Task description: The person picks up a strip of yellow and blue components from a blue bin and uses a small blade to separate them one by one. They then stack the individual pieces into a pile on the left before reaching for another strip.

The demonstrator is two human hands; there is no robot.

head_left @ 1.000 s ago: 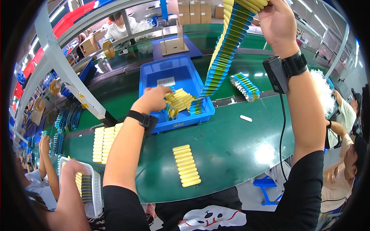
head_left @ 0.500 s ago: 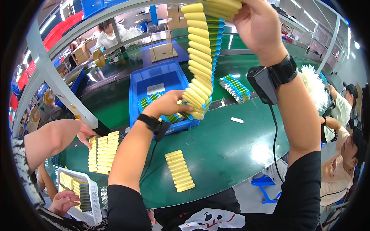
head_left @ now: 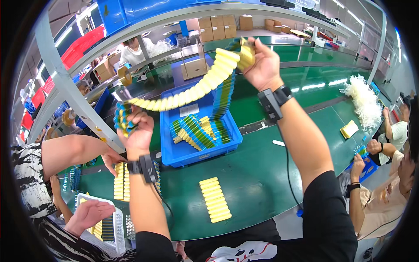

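A long flexible strip of yellow rounded sticks (head_left: pixel 192 92), with blue and green on its underside, hangs in a sagging curve between my hands. My left hand (head_left: pixel 140 131) is closed round its left end, where the blue-green side folds over. Higher up, my right hand (head_left: pixel 264 67) grips the other end, which is bunched and yellow. Below its end, a blue-green length (head_left: pixel 223 98) hangs toward a blue bin (head_left: pixel 176 160). Inside that bin lie several blue-green and yellow strips (head_left: pixel 194 133). A short row of yellow sticks (head_left: pixel 215 199) lies flat on the green table nearest me.
A single white stick (head_left: pixel 278 143) lies right of the bin. At left, a co-worker's hand (head_left: pixel 112 159) touches stacked yellow strips, beside a white basket (head_left: pixel 118 231). A metal post (head_left: pixel 72 83) stands close to my left hand. Pale shredded material (head_left: pixel 363 102) and co-workers are at right.
My left hand has swung left and the right hand has come lower, so the strip runs across instead of hanging down. More of the bin shows. The head view has shifted slightly.
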